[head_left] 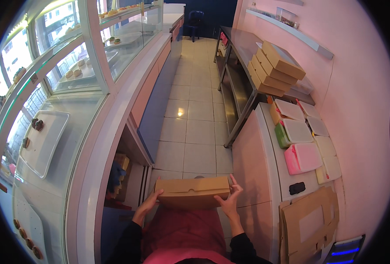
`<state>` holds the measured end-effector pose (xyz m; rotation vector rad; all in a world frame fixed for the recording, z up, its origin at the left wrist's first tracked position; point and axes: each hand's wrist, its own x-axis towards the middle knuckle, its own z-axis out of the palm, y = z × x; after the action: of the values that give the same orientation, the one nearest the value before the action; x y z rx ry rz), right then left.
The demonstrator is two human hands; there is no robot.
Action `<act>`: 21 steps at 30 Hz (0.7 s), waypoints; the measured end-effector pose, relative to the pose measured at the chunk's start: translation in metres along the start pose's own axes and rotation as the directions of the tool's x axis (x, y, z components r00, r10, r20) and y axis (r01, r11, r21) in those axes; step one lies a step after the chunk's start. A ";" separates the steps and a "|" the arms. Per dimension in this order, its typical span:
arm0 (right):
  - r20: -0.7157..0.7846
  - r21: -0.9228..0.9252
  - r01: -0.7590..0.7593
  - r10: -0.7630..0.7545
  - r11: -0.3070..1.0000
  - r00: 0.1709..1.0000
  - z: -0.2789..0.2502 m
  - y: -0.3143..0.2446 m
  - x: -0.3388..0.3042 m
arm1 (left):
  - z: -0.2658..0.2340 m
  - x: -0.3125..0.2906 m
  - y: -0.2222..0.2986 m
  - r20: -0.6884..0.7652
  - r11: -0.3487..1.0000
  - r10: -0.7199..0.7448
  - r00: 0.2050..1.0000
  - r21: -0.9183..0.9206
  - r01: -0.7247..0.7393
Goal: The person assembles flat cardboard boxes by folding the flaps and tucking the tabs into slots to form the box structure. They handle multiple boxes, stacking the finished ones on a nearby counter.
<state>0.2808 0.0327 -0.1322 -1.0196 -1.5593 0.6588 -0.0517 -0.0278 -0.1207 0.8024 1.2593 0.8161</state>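
A brown cardboard box [190,200] is held in front of my body, above the floor, with its lid down and a small notch at the lid's edge. My left hand [149,205] grips its left end, the thumb on the near side. At the right end my right hand [231,200] holds it, thumb on the near face and a finger raised along the corner. The undersides of both grips are hidden behind the box.
To the left stands a glass display case with pastries on trays [45,145]. On the right counter lie flattened cardboard boxes [309,224], a black object [297,188] and several lidded plastic tubs [303,157]. Stacked boxes [276,66] sit on a metal table [243,42]. A tiled aisle [190,132] runs ahead.
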 end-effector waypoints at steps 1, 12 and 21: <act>-0.029 0.065 -0.001 0.003 0.998 1.000 -0.001 0.000 0.000 | -0.001 0.001 0.000 0.015 1.000 -0.004 1.000 0.017 0.004; 0.593 -0.181 0.290 -0.131 0.940 0.794 -0.043 -0.043 -0.014 | -0.040 -0.010 -0.022 0.234 0.749 -0.074 0.969 -0.629 0.209; 0.646 -0.555 0.345 0.131 0.757 0.752 -0.024 -0.065 0.013 | -0.026 -0.021 -0.096 0.326 0.992 -0.009 0.945 -0.115 0.049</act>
<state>0.2863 0.0107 -0.0659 -1.2480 -2.5903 0.3845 -0.0725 -0.0915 -0.1978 0.7817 0.9172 0.6966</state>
